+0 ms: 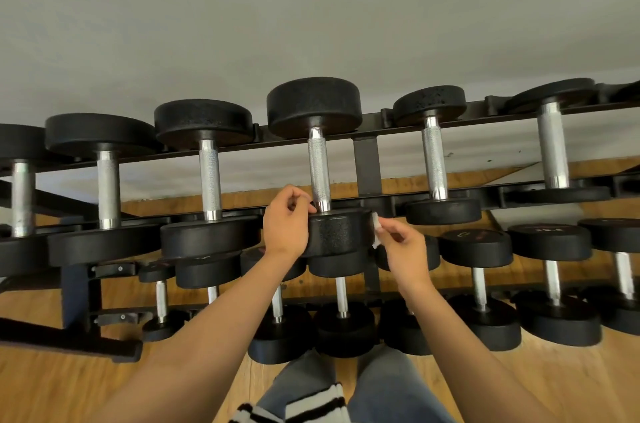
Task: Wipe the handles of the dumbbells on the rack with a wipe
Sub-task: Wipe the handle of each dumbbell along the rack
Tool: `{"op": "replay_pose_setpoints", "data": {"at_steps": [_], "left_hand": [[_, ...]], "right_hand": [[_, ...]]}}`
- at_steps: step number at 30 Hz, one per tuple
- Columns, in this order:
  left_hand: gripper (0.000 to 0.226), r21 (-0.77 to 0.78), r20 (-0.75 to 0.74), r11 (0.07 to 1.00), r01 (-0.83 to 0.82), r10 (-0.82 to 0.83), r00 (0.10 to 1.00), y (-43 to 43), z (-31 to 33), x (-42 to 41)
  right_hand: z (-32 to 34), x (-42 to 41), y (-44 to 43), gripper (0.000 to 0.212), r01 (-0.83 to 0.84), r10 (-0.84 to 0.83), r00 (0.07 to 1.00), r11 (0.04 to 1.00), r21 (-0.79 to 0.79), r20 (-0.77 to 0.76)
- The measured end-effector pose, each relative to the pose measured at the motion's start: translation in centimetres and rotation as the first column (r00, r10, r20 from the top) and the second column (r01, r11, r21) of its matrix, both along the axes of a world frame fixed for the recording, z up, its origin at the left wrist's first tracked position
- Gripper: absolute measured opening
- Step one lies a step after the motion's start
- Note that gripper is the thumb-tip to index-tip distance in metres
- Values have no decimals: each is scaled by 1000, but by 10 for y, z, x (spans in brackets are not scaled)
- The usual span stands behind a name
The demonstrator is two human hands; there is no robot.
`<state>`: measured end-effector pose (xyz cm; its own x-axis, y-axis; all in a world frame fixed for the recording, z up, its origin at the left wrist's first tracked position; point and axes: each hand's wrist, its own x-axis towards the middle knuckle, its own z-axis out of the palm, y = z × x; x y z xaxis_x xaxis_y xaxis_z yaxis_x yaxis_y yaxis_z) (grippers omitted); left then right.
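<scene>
R hand (401, 244) pinches a small white wipe (375, 226) betw. thumb and fingertips, w/ the other fingers loosely curled. The wipe touches the right side of the near head of the centre dumbbell (334, 232) in the top row. L hand (285, 227) sits against the left side of that same head, fingers curled in, tips close to the foot of the handle (318, 169). Can't tell if it grips anything or just steadies the weight. The handle, knurled silver steel, stands bare above both hands, no wipe on it.

Further out: the centre dumbbell lies front-to-back across a black rack (367, 159), one of at least six in the top row, all w/ black round heads and silver handles. A lower row of dumbbells (479, 280) sits beneath, partly hidden by the forearms. Wood floor (52, 388) below, grey wall (311, 7) behind. The person's jeans (381, 388) show at the bottom edge.

Progress, as a judgement: the wipe is out and at the rack, so the job is under way. Nothing shows which handles are done, as there is no damp sheen or streaks on any. At this moment the wipe is on a head, not a handle. Prob. left: the centre handle, and poss. others in both rows.
</scene>
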<state>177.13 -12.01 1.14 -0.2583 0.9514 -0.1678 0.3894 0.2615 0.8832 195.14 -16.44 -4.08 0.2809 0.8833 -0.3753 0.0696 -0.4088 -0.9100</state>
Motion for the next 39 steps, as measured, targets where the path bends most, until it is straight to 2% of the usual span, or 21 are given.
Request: {"op": "replay_pose_setpoints", "data": {"at_steps": [4,9,15,21,26,30,33,37,39], "left_hand": [[19,-3,3,1000,-2,2,1000,-1,1,0],[20,-7,9,1000,-3,3,1000,-2,3,1],[19,-14,-10,1000,13,-14,1000,-2,4,1],[20,-12,-8,999,31,-31,999,-2,1,-2],[20,-32,-16,999,41,-42,999,-3,2,-2],[18,-31,-4,997,72,-72,997,-3,3,-3],[13,-34,36,992,122,-121,992,-5,2,-8],[14,31,194,978,207,-209,959,-14,8,-23],[18,80,144,968,237,-247,958,-23,12,-32]], "right_hand": [[11,-2,-13,22,15,-20,998,996,89,57],[12,-8,8,25,-3,0,994,1000,24,109],[39,-29,-27,22,50,-99,974,972,230,204],[50,-38,-18,28,74,-141,965,955,287,220],[57,-59,-49,27,-66,-65,928,941,331,368],[65,-63,-23,22,-137,-69,868,919,371,492],[68,-72,-24,22,-150,-83,848,910,386,524],[67,-83,-43,23,-174,-74,823,911,373,564],[70,-85,-34,21,-167,-76,819,916,364,569]]}}
